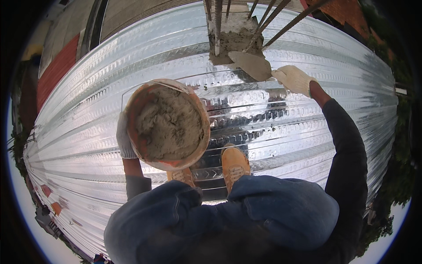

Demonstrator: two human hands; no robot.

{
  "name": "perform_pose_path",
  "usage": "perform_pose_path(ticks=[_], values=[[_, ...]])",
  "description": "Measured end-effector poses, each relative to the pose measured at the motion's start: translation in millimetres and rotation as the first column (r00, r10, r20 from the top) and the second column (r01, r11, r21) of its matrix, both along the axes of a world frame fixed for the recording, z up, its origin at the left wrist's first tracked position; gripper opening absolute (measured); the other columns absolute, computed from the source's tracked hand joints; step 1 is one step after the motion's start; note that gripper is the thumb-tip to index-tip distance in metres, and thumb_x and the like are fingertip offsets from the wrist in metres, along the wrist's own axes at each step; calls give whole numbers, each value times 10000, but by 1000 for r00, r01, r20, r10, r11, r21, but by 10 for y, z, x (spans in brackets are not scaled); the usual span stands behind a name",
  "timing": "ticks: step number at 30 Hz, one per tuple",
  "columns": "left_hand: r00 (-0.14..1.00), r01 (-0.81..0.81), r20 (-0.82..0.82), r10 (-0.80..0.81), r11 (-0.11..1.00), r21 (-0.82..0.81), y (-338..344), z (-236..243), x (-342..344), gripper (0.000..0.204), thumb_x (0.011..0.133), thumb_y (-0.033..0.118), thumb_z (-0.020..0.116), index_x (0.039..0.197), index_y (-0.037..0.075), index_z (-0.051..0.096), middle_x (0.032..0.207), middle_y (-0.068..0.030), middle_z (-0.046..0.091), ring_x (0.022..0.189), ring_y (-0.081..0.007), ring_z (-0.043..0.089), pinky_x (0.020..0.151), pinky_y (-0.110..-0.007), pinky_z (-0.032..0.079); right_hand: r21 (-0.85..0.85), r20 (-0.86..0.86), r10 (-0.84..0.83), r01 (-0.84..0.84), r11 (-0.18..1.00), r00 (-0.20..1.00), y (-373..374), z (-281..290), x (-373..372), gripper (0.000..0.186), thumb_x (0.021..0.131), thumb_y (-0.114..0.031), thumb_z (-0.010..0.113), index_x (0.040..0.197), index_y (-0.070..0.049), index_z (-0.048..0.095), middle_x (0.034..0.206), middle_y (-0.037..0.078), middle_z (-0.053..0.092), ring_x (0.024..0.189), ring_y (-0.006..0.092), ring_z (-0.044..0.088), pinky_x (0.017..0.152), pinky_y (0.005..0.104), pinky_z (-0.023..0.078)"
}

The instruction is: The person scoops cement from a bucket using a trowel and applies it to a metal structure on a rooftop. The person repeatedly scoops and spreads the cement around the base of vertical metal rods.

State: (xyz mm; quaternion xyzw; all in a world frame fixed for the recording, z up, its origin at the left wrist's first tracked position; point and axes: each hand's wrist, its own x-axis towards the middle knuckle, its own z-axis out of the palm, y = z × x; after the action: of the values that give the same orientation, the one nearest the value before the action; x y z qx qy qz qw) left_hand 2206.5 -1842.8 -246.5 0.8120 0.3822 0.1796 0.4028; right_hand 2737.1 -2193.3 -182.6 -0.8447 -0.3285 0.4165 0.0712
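My left hand [126,134], in a pale knit glove, grips the left side of an orange bucket [202,127] filled with grey, lumpy mortar [165,121]. My right hand [294,80], also gloved, is closed round the handle of a trowel [252,66], whose grey, mortar-coated blade lies at the lower edge of a rough square patch of wet mortar [233,42] at top centre. Several steel rebars [218,26] rise from that patch.
I am on a shiny ribbed metal sheet surface [79,132], my tan boots [235,163] below the bucket. Beyond its edge are a red corrugated panel [57,75], grey concrete structures [123,17], orange-brown brickwork [351,17] and trees [387,193].
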Motion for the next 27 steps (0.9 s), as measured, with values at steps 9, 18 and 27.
perform_pose_path(ticks=[9, 18, 27], values=[[998, 26, -56, -24, 999, 29, 5, 38, 13, 664, 987, 271, 780, 1576, 31, 589, 1512, -159, 676, 1389, -329, 635, 1180, -408, 499, -73, -441, -501, 527, 847, 744, 437, -141, -678, 499, 1087, -521, 479, 1007, -48, 615, 763, 26, 603, 558, 141, 542, 501, 365, 461], [989, 49, -144, -32, 992, 117, -66, 163, 26, 717, 924, 269, 830, 1565, 45, 600, 1488, -160, 690, 1352, -358, 656, 1160, -425, 515, -134, -256, -278, 250, 959, 926, 362, -350, -554, 636, 1127, -552, 452, 963, 27, 658, 765, 141, 660, 612, 248, 651, 570, 439, 533], [999, -37, 26, 40, 991, -129, -33, 61, 29, 572, 1090, 279, 712, 1581, 13, 587, 1536, -142, 664, 1414, -290, 620, 1207, -410, 480, -187, 194, 333, -299, 936, 923, -75, -508, 306, 682, 1143, -481, 372, 1117, 71, 772, 1102, 353, 758, 1082, 524, 728, 1014, 576, 541]])
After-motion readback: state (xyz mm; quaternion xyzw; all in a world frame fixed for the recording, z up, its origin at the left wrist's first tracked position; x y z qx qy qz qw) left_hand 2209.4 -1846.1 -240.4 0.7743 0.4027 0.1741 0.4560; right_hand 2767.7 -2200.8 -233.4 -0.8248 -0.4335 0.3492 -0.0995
